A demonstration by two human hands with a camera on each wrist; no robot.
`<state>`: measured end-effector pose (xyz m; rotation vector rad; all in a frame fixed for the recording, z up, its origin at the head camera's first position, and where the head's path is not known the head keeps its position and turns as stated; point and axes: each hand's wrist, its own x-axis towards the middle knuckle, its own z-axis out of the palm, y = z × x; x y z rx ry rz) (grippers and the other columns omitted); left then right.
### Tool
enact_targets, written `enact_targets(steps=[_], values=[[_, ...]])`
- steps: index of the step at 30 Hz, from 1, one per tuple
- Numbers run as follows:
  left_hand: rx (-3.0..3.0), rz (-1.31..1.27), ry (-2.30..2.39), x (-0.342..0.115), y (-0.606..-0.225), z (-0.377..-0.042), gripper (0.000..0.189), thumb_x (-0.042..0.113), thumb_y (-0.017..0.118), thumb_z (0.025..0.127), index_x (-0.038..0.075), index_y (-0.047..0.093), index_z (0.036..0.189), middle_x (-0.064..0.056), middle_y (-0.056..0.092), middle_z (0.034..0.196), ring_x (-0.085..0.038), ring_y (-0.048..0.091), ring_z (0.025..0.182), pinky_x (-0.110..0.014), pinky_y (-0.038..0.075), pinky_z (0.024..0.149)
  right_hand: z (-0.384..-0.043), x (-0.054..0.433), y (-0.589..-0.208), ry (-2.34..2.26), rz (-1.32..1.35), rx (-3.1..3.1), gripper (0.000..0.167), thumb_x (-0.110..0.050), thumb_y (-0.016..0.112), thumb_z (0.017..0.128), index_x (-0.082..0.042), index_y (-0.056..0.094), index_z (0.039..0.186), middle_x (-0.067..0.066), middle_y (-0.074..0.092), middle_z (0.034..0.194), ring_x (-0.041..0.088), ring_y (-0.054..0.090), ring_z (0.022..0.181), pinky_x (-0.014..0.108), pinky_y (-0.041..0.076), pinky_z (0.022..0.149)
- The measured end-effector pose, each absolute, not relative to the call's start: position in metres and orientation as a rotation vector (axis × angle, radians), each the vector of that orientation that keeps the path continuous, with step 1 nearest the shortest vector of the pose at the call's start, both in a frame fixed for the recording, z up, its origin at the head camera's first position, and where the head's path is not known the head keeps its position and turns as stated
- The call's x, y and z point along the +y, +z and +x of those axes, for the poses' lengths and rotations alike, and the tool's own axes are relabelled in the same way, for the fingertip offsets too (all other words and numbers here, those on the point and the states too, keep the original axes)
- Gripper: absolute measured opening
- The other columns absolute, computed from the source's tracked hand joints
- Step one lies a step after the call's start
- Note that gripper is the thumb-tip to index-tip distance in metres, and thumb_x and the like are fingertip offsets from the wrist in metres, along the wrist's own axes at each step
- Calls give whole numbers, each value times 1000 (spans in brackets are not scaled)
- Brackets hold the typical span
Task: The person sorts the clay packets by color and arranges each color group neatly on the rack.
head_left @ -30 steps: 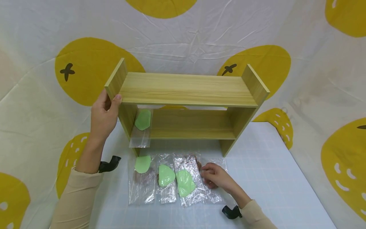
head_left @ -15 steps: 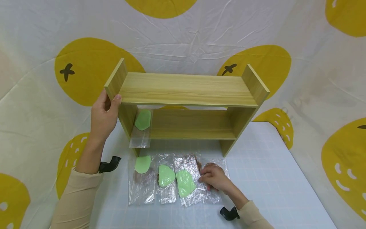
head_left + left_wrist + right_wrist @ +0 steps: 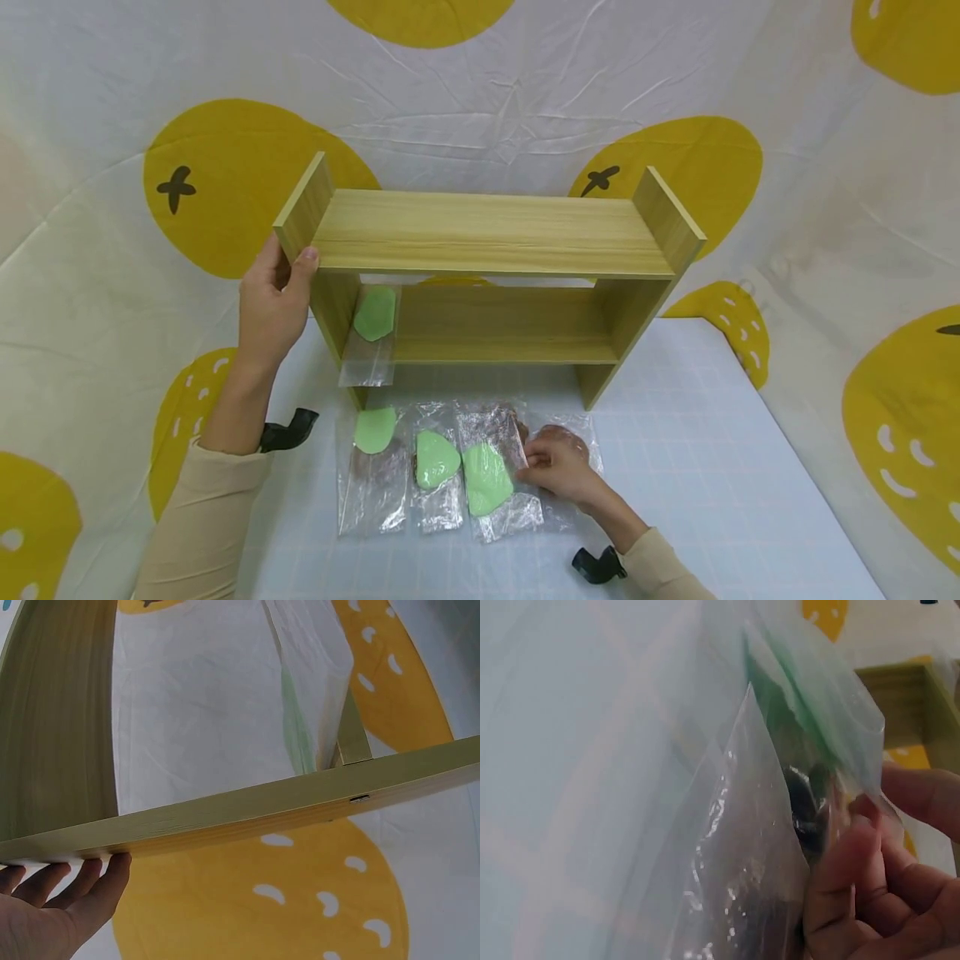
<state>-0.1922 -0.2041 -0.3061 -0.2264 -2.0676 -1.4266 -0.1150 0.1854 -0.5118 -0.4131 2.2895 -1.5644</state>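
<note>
By the curled fingers [image 3: 844, 855] of the right hand [image 3: 558, 477], the right edge of a clear bag [image 3: 480, 425] is pinched, right of bottom centre in the head view. A pale green patch [image 3: 487, 480] is borne on the bag (something dark is glimpsed within in the right wrist view, though it cannot be identified). At left of centre, the left side panel [image 3: 306, 208] of a wooden shelf unit [image 3: 495, 233] is gripped by the left hand [image 3: 273, 304], thumb at the front. The rightmost bag [image 3: 555, 515], with a rounded brown item [image 3: 564, 439] seen in it, is partly covered by the right hand. At lower centre, a narrow bag [image 3: 440, 512] and a wider bag [image 3: 371, 492], both green-patched, are laid on the bench [image 3: 697, 458]. Another green-patched bag [image 3: 367, 362] is placed at the left of the lower board [image 3: 502, 346], its end overhanging. Beyond, a white cloth [image 3: 465, 100] is printed with yellow shapes.
</note>
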Motion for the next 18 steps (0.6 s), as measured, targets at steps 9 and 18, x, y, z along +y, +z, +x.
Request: enact_targets(steps=[9, 18], values=[[-2069, -219, -1422, -203, -305, -192, 38, 28, 58, 102, 14, 60, 137, -10, 66, 122, -13, 61, 100, -24, 49, 85, -109, 185, -510, -1725, -392, 1906, 50, 2, 68, 90, 8, 47, 134, 25, 65, 112, 26, 65, 93, 31, 55, 74], [-2081, -212, -1408, -203, -305, -191, 39, 30, 58, 102, 14, 60, 138, -10, 65, 124, -13, 61, 102, -26, 50, 88, -109, 186, -512, -1791, -319, 1760, 68, 10, 63, 88, 5, 33, 148, 15, 66, 82, 13, 58, 63, 22, 48, 56]])
